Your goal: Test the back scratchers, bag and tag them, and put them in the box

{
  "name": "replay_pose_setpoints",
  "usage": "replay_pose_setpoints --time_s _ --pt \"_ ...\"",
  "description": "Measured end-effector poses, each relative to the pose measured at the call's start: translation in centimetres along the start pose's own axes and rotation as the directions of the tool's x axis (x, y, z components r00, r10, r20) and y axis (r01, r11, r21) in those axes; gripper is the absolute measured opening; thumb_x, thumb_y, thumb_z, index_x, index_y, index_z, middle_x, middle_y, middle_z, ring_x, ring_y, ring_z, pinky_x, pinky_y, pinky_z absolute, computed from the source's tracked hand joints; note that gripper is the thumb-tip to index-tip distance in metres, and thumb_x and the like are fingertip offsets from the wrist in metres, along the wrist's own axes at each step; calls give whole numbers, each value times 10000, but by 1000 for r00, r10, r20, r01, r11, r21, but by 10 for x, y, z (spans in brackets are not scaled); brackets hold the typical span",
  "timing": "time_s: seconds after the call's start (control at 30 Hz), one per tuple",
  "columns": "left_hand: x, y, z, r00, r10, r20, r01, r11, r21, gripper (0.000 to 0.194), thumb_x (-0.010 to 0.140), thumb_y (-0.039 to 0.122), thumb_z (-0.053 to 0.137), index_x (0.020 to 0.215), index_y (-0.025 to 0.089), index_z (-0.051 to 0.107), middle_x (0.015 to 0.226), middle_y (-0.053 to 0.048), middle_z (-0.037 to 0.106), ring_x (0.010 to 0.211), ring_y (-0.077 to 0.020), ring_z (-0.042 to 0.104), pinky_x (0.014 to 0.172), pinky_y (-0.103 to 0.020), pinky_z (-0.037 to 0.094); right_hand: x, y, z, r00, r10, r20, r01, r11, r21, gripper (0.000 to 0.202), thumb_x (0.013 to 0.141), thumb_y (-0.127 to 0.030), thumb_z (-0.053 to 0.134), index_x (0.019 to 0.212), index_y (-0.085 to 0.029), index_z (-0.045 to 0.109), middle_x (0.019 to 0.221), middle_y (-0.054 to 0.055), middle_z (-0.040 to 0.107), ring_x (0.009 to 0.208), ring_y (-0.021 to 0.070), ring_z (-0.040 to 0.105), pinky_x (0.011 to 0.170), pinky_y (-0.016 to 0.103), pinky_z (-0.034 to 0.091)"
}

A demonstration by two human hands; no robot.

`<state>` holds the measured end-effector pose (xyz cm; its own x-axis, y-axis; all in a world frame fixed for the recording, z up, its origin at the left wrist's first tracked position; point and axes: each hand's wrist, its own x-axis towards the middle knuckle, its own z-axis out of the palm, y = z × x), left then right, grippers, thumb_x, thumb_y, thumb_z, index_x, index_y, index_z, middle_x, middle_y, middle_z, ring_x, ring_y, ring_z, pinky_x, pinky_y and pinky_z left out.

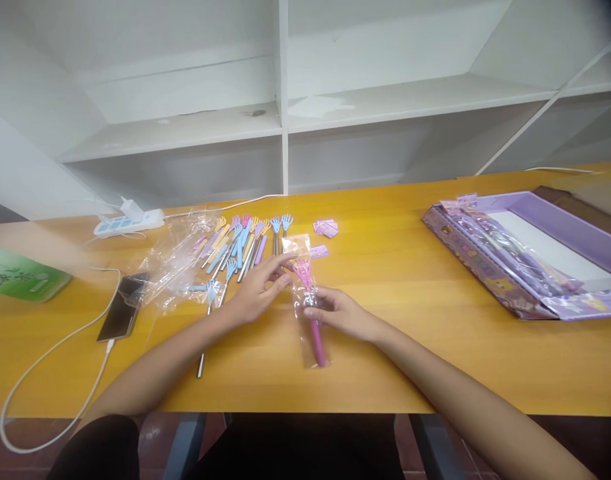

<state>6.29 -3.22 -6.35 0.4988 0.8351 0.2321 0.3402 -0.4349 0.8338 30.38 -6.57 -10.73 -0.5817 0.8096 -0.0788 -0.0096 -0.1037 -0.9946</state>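
Observation:
A pink hand-shaped scratcher (pixel 318 342) lies inside a clear plastic bag (pixel 305 353) at the middle of the table. My right hand (pixel 340 312) pinches the bagged scratcher around its middle from the right. At the bag's upper left edge is my left hand (pixel 262 287), its fingers bent and close together near the pink claw; whether they grip the bag is hard to tell. Several colourful scratchers (pixel 240 243) are heaped behind my left hand. Small pink cards (pixel 326 228) lie just beyond the bag, with another card (pixel 319 251) beside its top.
Loose clear bags (pixel 172 263) lie left of the heap, near a charging phone (pixel 122 307), a green bottle (pixel 25 275) and a white power strip (pixel 130 223). A purple box (pixel 478 257) holding bagged scratchers (pixel 515 253) sits at right. White shelves (pixel 285 100) stand behind.

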Motion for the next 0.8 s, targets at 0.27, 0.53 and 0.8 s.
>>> replay_pose_setpoints --time_s 0.27,0.53,0.8 --pt "4 -9 -7 992 -64 -110 44 984 -171 377 1032 336 590 1399 269 649 1192 -85 694 974 -177 671 902 -346 620 -5 -3 6 994 34 102 -34 999 -7 401 897 -497 782 1140 -187 707 1039 49 729 977 203 685 934 386 565" --pt "4 -8 -4 983 -114 -145 74 964 -254 349 975 276 667 1321 241 696 1263 -90 697 1078 -188 662 988 -352 569 -5 -4 6 987 25 157 -20 999 -33 369 905 -482 777 1105 -181 698 1004 38 718 940 193 679 927 375 554" --pt "3 -4 -1 976 -157 -149 103 942 -319 319 961 284 678 1270 214 718 1237 -87 718 1063 -184 692 951 -334 573 -6 -4 7 987 1 160 11 997 -74 330 909 -467 770 1069 -190 692 956 16 683 872 174 635 854 332 531"
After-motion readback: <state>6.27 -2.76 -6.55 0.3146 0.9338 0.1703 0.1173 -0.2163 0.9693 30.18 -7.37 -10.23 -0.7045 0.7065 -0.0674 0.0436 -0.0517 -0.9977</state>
